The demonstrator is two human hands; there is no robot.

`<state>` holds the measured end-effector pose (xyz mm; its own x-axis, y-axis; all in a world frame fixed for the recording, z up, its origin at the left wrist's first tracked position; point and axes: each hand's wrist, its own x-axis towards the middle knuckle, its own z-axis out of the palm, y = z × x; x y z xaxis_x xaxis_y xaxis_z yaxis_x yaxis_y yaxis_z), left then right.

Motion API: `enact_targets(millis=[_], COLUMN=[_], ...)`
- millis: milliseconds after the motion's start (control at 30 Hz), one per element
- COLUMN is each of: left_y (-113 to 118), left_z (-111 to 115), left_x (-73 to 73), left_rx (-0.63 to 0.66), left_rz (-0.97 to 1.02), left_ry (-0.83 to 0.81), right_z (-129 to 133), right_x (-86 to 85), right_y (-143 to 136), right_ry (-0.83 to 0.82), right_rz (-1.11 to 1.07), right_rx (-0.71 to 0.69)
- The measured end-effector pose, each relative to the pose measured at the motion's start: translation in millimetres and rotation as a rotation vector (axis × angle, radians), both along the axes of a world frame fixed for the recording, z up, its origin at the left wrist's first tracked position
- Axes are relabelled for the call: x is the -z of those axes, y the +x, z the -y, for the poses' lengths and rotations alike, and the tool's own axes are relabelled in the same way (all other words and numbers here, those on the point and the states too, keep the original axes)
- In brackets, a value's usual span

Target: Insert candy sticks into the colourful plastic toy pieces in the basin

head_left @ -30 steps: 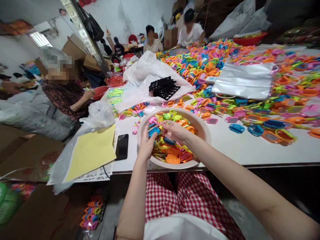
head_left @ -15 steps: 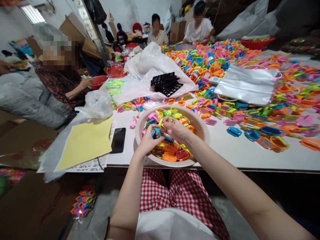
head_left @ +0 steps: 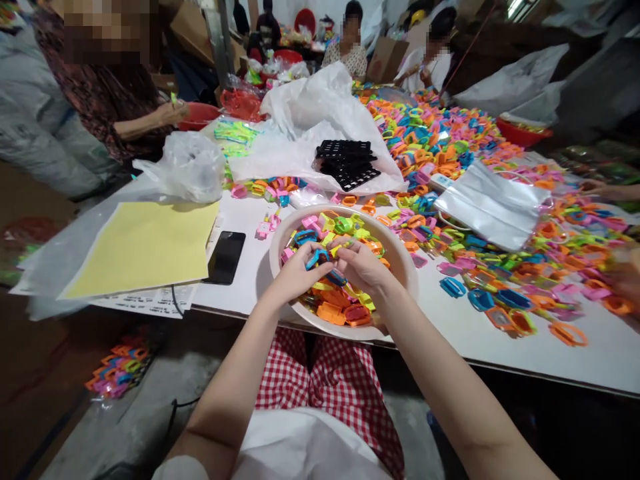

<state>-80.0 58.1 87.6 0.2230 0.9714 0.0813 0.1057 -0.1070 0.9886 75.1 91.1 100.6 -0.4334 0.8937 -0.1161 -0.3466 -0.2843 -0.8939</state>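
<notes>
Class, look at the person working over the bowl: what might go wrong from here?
1. The bowl sits right at the front edge of the table, so a bump might tip it and spill the plastic pieces.
2. The blue piece in the left grip is small, so it could slip back among the others.
3. The phone lies near that edge; a stray elbow might knock it off.

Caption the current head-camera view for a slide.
Left hand holding a blue plastic piece, right hand close beside it, over a basin of colourful plastic pieces on a white table.
</notes>
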Motion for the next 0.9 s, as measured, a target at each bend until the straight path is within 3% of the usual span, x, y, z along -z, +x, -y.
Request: enact_targets(millis=[233,567,900], left_y=[-1,0,2], left_z=[1,10,10], left_x=[2.8,-9.1,-7.3], left_rx=[-0.082,-0.278,-0.297], left_rz=[-0.031,-0.255,-0.271], left_ry=[0.08,0.22,0.266], right_z=[1,7,11], right_x=[2.8,1.1,0.4], right_y=[2,-3,-8], right_ry=[0.083,0.217,0.237], right_rz=[0.172,0.252,0.274], right_rx=[0.039,0.107,0.195])
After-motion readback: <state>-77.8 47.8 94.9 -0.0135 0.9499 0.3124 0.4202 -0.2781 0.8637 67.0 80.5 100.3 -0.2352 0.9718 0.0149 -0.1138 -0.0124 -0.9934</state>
